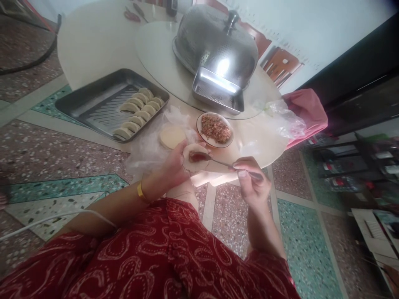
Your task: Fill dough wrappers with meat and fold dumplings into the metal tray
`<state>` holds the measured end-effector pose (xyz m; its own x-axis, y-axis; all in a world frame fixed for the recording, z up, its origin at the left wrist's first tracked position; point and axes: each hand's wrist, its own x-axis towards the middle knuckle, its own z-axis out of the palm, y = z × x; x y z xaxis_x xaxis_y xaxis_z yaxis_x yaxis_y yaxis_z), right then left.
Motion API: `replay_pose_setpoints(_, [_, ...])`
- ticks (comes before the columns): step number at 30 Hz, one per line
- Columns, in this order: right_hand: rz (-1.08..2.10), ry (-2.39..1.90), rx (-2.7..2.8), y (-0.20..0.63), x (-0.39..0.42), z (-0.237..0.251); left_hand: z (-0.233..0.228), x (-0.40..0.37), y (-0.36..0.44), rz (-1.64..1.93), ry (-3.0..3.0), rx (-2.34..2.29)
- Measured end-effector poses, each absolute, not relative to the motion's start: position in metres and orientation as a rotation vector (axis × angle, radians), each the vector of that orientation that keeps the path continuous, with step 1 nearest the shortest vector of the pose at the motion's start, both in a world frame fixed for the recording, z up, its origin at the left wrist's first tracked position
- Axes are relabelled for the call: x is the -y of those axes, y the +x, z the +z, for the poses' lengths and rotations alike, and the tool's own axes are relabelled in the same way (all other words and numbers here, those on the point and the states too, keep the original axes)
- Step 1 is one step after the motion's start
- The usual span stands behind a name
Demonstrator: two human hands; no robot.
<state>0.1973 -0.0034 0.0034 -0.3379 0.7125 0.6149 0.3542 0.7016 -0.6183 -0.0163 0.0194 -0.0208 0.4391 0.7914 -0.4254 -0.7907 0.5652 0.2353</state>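
My left hand (174, 168) cups a round dumpling wrapper (202, 164) over the table's near edge. A dab of red-brown filling (197, 157) lies on the wrapper. My right hand (253, 182) grips a metal spoon (218, 161), whose bowl rests on that filling. Just beyond, a small plate (230, 143) holds a mound of minced filling (215, 128). A stack of round wrappers (172, 136) sits on thin plastic to the left of the plate.
A metal tray (90, 106) with several folded dumplings (137, 113) sits at the left. On a turntable (156, 54) stand a steel domed cover (215, 45) and a metal pan (218, 93). A plastic bag (282, 116) and pink cloth (308, 112) lie at the right edge.
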Motion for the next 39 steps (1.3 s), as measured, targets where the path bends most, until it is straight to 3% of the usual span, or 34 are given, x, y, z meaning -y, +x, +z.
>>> replay_pose_setpoints(11, [0.084,-0.718,2.195,0.172,0.007,0.016,-0.042,-0.023,-0.014,1.083,-0.022,-0.493])
replay_pose_setpoints(33, [0.222,-0.976,1.832,0.172,-0.005,0.002,-0.027,-0.025,-0.009,1.140,-0.167,-0.598])
replay_pose_setpoints(39, [0.086,-0.909,1.909,0.172,-0.004,0.006,-0.032,-0.027,-0.012,1.142,-0.210,-0.530])
